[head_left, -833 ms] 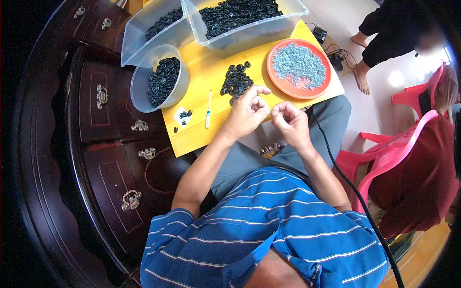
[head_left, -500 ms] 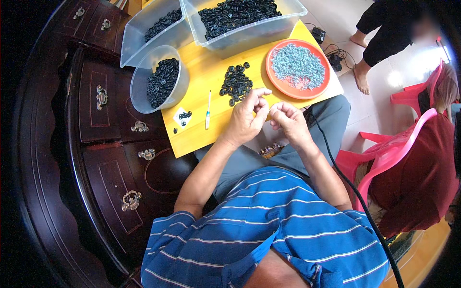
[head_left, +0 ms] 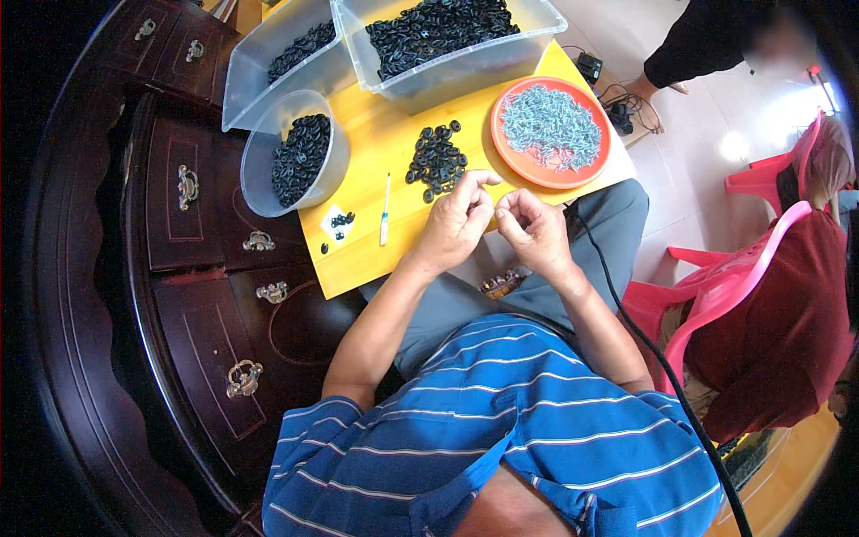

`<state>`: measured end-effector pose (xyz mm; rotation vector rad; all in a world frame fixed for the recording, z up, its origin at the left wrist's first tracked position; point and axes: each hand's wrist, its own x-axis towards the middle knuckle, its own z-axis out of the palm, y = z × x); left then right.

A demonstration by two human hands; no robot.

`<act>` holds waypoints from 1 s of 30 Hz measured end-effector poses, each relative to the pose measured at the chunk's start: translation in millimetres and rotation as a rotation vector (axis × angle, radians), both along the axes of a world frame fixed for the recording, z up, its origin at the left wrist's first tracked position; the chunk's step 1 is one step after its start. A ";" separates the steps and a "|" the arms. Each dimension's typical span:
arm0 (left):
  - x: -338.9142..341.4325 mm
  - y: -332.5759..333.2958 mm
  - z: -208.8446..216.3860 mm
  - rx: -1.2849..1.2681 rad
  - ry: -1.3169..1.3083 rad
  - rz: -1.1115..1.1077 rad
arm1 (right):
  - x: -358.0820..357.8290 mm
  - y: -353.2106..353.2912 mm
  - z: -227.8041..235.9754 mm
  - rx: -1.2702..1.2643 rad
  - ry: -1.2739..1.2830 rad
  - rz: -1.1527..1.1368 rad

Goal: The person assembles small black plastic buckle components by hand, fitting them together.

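Black pieces (head_left: 436, 161): heaped on table (head_left: 380, 134), beyond left hand (head_left: 455, 228), forefinger extended, others curled. Right hand (head_left: 541, 234): fingers bent in; anything pinched indiscernible. Bin (head_left: 465, 70): top cut off.

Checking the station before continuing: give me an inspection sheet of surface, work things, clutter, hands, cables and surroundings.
Surface: yellow tabletop, partly covered.
Work things: black-piece pile; orange plate of grey pieces; clear bins of black pieces.
Clutter: slim tool left of the pile.
Hands: left hand and right hand close together, curled; anything pinched is unclear.
Cables: black cable beside the right forearm.
Surroundings: dark drawers left, pink chair right.
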<state>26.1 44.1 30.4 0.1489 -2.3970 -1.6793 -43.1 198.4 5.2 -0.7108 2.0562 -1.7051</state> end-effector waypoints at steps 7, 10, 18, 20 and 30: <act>1.1 -0.7 -1.2 0.217 -0.033 -0.020 | -19.0 0.1 3.8 -0.085 -0.043 -0.046; -1.0 -0.6 4.9 0.347 -0.025 -0.006 | -34.2 2.6 6.3 -0.093 0.007 -0.149; 5.4 -9.0 0.7 0.469 -0.019 0.092 | -74.5 17.0 19.4 0.372 0.452 -0.290; 7.1 -11.1 0.1 0.471 0.010 0.129 | -70.4 16.0 18.0 0.235 0.564 -0.332; 16.7 -0.2 0.4 0.118 0.120 0.228 | 4.3 -7.8 2.6 -0.236 -0.583 0.245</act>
